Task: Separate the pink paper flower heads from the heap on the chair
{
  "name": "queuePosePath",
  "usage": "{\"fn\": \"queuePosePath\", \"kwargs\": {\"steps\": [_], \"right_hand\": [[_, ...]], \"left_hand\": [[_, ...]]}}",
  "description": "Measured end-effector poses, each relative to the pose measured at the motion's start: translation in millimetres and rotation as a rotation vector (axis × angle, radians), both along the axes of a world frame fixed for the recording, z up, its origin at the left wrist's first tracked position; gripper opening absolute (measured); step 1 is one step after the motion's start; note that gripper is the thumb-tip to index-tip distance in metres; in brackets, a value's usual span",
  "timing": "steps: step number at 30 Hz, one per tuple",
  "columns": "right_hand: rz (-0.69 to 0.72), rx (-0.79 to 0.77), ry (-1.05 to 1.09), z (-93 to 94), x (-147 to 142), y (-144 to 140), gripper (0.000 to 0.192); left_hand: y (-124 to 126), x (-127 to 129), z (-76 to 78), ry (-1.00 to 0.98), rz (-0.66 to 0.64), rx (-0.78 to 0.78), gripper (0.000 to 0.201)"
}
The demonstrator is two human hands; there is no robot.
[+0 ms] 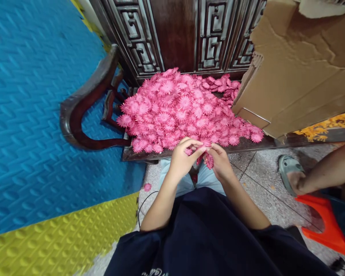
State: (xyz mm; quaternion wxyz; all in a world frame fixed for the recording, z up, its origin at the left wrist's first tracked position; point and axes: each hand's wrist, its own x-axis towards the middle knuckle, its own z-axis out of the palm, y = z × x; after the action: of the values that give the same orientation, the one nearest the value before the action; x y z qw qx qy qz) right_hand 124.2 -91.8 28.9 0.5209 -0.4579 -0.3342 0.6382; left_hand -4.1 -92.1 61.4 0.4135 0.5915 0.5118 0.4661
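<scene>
A big heap of pink fabric flowers (184, 109) covers the seat of a dark carved wooden chair (83, 107). At the heap's near edge my left hand (182, 157) pinches a pink flower (189, 151) between thumb and fingers. My right hand (220, 163) is right beside it, fingers closed on another pink flower (209, 160). The two hands almost touch over my lap, just in front of the seat's front edge.
A torn cardboard box (299, 65) stands at the right of the heap. Blue and yellow foam mats (31, 126) lie on the left. One pink flower (147, 187) lies on the floor. Another person's leg and sandalled foot (293, 176) and an orange stool (324, 222) are at right.
</scene>
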Motion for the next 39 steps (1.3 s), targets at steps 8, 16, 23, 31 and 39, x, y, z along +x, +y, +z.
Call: {"fn": "queuePosePath", "kwargs": {"steps": [8,16,23,31,39], "right_hand": [[0.021,0.248,-0.234,5.5,3.6,-6.3,0.013],[0.071,0.319,-0.347,12.1,3.3,-11.5,0.017],[0.078,0.369,-0.381,10.8,2.2,-14.2,0.015],[0.056,0.296,-0.31,12.6,-3.8,-12.5,0.014],[0.037,0.262,-0.249,11.1,-5.0,-10.7,0.017]], "left_hand": [[-8.6,-3.7,-7.9,-0.215,-0.023,-0.218,0.023],[-10.9,-8.1,-0.9,-0.1,-0.047,-0.148,0.017],[-15.9,-4.8,4.6,-0.026,-0.012,-0.091,0.01],[-15.4,3.1,1.3,0.027,0.064,-0.031,0.012],[-12.3,8.9,-3.1,-0.019,0.092,-0.053,0.016]]}}
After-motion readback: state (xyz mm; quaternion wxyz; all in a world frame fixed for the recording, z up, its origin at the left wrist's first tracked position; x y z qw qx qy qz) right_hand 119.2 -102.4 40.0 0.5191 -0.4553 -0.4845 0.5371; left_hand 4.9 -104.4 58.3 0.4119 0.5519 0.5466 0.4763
